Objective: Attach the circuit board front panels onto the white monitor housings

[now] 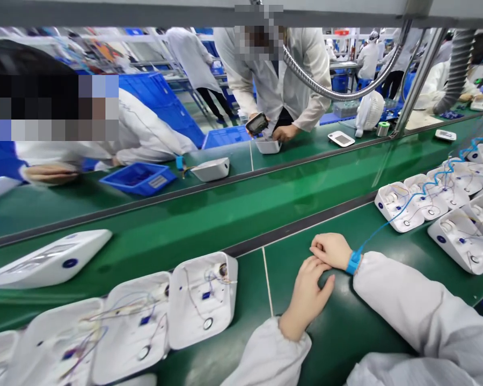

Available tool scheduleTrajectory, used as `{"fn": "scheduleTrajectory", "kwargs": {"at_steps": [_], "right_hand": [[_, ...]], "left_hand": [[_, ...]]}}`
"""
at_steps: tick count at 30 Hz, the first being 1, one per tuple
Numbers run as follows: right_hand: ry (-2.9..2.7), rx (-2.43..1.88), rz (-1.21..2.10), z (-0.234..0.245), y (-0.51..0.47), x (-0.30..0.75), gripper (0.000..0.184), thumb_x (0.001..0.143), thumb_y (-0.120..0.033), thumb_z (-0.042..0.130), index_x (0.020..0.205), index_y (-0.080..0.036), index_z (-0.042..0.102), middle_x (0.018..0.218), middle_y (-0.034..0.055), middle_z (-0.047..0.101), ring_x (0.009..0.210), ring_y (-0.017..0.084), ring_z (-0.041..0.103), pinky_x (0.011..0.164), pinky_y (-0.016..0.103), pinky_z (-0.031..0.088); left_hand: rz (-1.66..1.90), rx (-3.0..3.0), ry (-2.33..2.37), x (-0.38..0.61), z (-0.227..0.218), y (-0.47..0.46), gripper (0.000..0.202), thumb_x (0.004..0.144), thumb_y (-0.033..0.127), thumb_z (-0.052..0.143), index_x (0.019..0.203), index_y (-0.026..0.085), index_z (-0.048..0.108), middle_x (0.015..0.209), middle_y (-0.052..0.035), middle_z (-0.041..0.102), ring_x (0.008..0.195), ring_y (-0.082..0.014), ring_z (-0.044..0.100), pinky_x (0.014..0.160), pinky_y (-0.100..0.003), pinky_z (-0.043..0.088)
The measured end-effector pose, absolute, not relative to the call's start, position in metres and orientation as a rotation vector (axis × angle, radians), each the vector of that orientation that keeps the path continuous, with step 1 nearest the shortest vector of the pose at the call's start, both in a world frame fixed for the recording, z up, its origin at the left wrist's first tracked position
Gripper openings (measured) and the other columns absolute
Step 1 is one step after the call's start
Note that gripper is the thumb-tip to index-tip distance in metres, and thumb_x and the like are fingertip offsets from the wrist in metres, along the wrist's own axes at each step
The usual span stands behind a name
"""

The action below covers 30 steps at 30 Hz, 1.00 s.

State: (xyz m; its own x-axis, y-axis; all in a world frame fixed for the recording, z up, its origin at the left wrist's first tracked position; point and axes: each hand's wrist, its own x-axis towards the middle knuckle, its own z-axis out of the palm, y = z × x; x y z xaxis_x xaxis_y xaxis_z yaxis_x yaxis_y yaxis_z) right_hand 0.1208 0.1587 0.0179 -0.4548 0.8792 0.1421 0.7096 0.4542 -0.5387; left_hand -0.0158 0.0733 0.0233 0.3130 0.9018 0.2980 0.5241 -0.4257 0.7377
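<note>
Over the green worktop, my left hand lies with its fingers stretched out and thumb apart, holding nothing. Its fingertips touch my right hand, whose fingers are curled in with nothing visible in them. A blue wrist strap with a coiled blue cord circles my right wrist. Left of my hands, an open white plastic housing shows loose wires, a small blue connector and a round part inside. More such housings stand beside it in a row. To my right, several similar white housings with wires stand grouped together.
A green conveyor belt runs beyond the worktop, carrying a white device casing at left. Across it, a co-worker handles a display part over a white housing. Another person leans near a blue bin. A metal hose hangs overhead.
</note>
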Motion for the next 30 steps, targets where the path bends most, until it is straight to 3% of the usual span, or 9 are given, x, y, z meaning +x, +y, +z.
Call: {"fn": "scheduleTrajectory", "kwargs": {"at_steps": [30], "right_hand": [[-2.296,-1.323,0.572,0.0193,0.1573,0.1202,0.010,0.090,-0.024,0.065,0.081,-0.021,0.067,0.073,-0.0020,0.066,0.069,0.013,0.057,0.068,0.026,0.038]], "left_hand": [[0.958,2.055,1.264,-0.0147,0.0244,0.0730,0.013,0.088,0.022,0.060,0.096,0.022,0.070,0.103,-0.0089,0.072,0.108,-0.0285,0.062,0.097,-0.050,0.051]]}}
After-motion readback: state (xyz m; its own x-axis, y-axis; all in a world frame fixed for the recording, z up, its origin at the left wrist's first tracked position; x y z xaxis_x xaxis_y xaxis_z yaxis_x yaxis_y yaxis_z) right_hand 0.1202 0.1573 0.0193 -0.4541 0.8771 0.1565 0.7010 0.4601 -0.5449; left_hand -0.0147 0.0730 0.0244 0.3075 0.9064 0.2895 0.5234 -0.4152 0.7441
